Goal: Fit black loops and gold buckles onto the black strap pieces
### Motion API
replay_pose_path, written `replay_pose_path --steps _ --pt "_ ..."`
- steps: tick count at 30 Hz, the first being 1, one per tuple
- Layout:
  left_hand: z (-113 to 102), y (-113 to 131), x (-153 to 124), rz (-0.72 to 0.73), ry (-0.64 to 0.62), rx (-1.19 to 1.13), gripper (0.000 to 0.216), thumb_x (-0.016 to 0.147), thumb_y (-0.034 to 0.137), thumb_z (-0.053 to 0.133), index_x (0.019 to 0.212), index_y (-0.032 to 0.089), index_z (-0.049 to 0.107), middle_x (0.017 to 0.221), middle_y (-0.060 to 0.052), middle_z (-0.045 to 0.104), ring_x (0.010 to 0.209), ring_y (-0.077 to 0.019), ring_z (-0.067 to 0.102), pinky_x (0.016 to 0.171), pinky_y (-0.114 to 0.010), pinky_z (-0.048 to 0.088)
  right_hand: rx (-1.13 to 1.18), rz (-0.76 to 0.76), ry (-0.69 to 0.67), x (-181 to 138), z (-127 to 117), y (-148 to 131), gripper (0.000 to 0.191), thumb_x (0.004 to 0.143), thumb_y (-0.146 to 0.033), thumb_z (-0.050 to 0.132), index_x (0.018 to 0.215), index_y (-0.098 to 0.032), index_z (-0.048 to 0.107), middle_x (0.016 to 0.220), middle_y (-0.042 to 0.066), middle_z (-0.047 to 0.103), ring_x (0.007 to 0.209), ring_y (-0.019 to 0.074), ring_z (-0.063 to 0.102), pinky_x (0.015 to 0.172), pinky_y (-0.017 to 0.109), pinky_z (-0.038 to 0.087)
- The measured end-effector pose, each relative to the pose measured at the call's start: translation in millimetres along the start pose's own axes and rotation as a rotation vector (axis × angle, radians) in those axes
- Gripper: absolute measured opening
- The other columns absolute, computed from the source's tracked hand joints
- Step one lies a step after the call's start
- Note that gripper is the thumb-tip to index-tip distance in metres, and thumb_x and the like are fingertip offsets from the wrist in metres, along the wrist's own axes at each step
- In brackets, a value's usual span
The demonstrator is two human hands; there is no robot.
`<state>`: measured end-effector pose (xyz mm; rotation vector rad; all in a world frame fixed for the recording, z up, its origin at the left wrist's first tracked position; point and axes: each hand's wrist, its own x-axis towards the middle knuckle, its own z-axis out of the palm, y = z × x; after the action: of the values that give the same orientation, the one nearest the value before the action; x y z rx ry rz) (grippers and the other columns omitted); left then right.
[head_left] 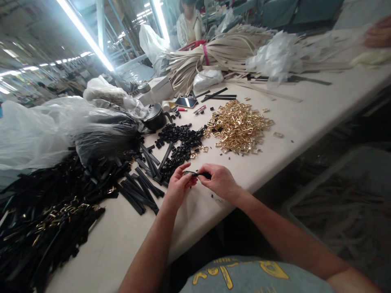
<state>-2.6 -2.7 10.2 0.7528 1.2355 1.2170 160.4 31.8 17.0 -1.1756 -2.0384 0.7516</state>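
Both of my hands meet over the near edge of the table, closed on one black strap [204, 175]. My left hand [180, 185] pinches its left part between thumb and fingers. On the other side my right hand [218, 179] grips the right part, with the fingers curled over it. Whether a small loop sits on the strap between them, I cannot tell. Just beyond my hands lies a heap of small black loops [180, 138]. Gold buckles [238, 126] are piled farther right. Several loose black straps [142, 187] lie left of my left hand.
A large mass of black straps with gold buckles [58, 215] covers the table's left side, beside plastic bags [45, 126]. A black pot [155, 118], a phone [186, 102] and bundled beige strips [220, 49] lie beyond. Another person [190, 24] is at the back; a hand [378, 34] shows far right.
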Motion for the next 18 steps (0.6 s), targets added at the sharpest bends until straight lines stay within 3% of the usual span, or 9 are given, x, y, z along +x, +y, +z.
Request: replay_pose_path --steps 3,6,10,13,18 --pt "0 -1 -1 0.123 -0.027 0.233 0.034 0.073 0.032 0.074 0.104 0.019 0.070 0.085 -0.004 0.067 0.076 -0.0147 0.064 0.071 -0.025 0.051 -0.033 -0.013 0.016 -1 -4 0 0.010 0.079 -0.015 0.060 0.079 -0.021 0.068 0.078 0.000 0.071 0.069 0.0136 0.062 0.064 0.024 0.041" --pt "4 0 -3 0.346 -0.022 0.459 0.016 0.075 0.031 0.073 0.088 0.022 0.076 0.098 -0.007 0.065 0.089 -0.0179 0.063 0.073 -0.025 0.050 -0.074 -0.028 0.031 -4 -5 1 0.010 0.078 -0.016 0.059 0.080 -0.021 0.067 0.078 0.000 0.070 0.069 0.0140 0.061 0.064 0.024 0.040" --pt "9 9 -9 0.531 0.053 0.579 0.008 0.074 0.028 0.074 0.081 0.027 0.078 0.100 -0.007 0.065 0.097 -0.0214 0.060 0.087 -0.032 0.048 -0.091 -0.020 0.031 -5 -6 3 0.009 0.079 -0.017 0.059 0.080 -0.021 0.067 0.077 0.000 0.070 0.068 0.0145 0.061 0.063 0.025 0.040" --pt "8 14 -16 0.568 0.095 0.526 0.009 0.073 0.034 0.075 0.071 0.026 0.076 0.092 -0.007 0.067 0.093 -0.0235 0.060 0.090 -0.035 0.047 -0.096 0.009 0.068 -4 -12 8 0.009 0.079 -0.017 0.060 0.079 -0.022 0.067 0.078 0.000 0.071 0.069 0.0147 0.062 0.063 0.025 0.040" --pt "-1 9 -12 0.420 0.072 0.427 0.039 0.082 0.053 0.059 0.066 0.019 0.068 0.070 -0.005 0.065 0.066 -0.0172 0.059 0.067 -0.029 0.049 -0.077 0.014 0.130 -8 -24 12 0.010 0.079 -0.018 0.059 0.080 -0.022 0.068 0.079 0.001 0.071 0.071 0.0146 0.063 0.067 0.025 0.043"
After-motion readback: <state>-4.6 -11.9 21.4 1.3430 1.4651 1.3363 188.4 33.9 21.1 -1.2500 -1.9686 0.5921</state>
